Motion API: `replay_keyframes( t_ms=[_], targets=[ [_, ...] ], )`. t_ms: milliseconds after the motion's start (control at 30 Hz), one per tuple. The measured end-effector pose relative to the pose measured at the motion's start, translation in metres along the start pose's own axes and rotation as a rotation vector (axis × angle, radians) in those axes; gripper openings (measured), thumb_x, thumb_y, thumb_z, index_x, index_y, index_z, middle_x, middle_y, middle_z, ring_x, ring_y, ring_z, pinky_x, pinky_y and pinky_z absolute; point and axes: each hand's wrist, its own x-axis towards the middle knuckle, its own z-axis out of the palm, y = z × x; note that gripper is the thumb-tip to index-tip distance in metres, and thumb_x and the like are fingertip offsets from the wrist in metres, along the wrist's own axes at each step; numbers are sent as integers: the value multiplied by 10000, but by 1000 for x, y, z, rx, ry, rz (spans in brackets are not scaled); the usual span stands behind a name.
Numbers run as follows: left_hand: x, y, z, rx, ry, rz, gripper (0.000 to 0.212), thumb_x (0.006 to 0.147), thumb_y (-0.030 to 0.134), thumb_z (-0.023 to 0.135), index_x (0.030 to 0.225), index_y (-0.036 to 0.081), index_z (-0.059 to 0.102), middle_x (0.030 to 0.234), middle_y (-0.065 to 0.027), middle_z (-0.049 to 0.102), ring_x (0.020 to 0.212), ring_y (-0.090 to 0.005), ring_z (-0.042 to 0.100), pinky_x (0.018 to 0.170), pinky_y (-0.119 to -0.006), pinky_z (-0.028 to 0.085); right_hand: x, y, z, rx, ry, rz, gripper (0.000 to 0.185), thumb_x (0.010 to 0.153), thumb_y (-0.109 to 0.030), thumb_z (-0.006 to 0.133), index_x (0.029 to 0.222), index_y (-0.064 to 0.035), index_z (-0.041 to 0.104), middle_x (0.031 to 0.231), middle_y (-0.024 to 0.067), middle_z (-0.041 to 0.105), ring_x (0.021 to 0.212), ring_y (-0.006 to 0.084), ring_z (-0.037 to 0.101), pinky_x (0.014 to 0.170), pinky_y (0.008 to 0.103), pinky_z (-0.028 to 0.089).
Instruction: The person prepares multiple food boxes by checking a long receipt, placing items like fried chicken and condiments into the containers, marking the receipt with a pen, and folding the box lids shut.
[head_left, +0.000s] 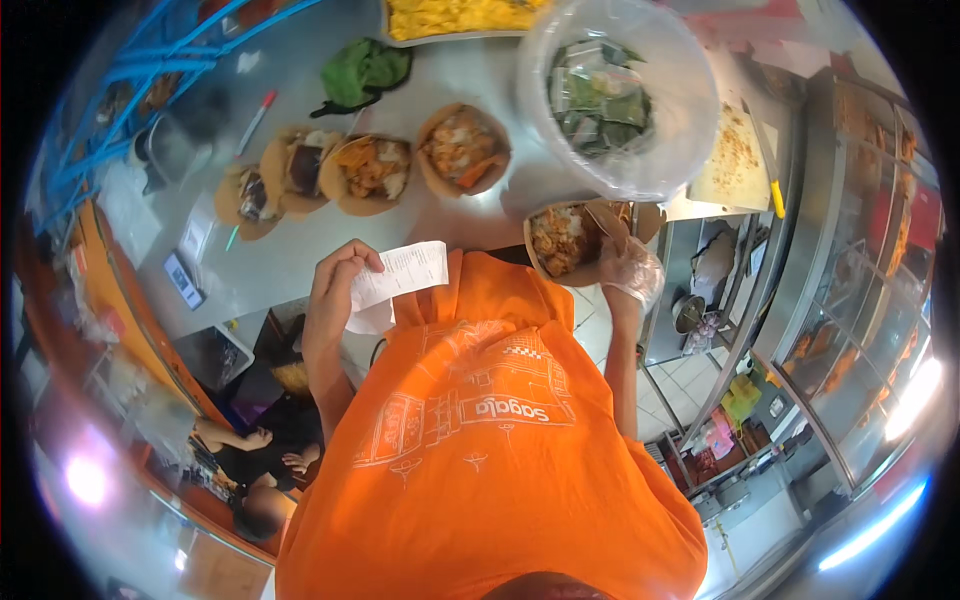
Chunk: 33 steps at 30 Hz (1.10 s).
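Note:
My left hand (346, 271) is bare and pinches a printed paper receipt (409, 271) in front of my chest. A clear plastic glove covers my right hand (631, 270), which grips a brown paper food box (532, 244) with rice and chopped, sauced food at the table's near edge. A second brown container, partly hidden by my fingers, shows beside it. Farther back on the metal table stand an open paper box of rice and orange food (463, 150), another like it (371, 174), and two paper containers at the left, one with a dark bagged item (306, 169).
A plastic-lined round tub (679, 97) holds small green packets. Near it lie a cutting board (731, 169) and a yellow-handled knife (776, 196). A green cloth (360, 73), a red-capped marker (256, 122) and a phone (183, 280) rest on the table. Another person (262, 450) is at lower left.

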Motion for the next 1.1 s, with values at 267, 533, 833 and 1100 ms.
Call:
replay_keyframes(
  t_ms=[267,533,833,1100],
  targets=[
    [-6,4,-34,-23,123,210,243,961,147,504,865,-35,634,832,-45,589,775,-109,540,723,-252,418,1,-81,107,153,351,111,303,819,-311,750,996,-66,734,835,134,724,741,292,693,675,403,531],
    [6,54,77,447,-83,765,835,727,207,821,1446,32,435,1169,-155,498,1121,-314,487,970,-429,391,0,-115,-5,979,170,365,289,983,-253,629,1136,-9,629,926,50,682,852,146,635,718,296,503],
    [65,120,228,311,8,1294,832,790,267,762,1486,42,367,1284,-192,476,1186,-370,442,1046,-493,299,-5,-120,-102,1077,487,-11,529,1035,-362,502,1378,40,473,1318,137,576,1168,211,562,964,330,465],
    [76,184,376,241,-198,1395,781,735,301,778,1358,-36,451,1242,-196,480,1182,-346,453,922,-483,328,-52,-30,-178,504,607,-306,621,1048,-369,457,1490,46,326,1540,170,376,1412,271,378,1129,389,332]
  ],
)
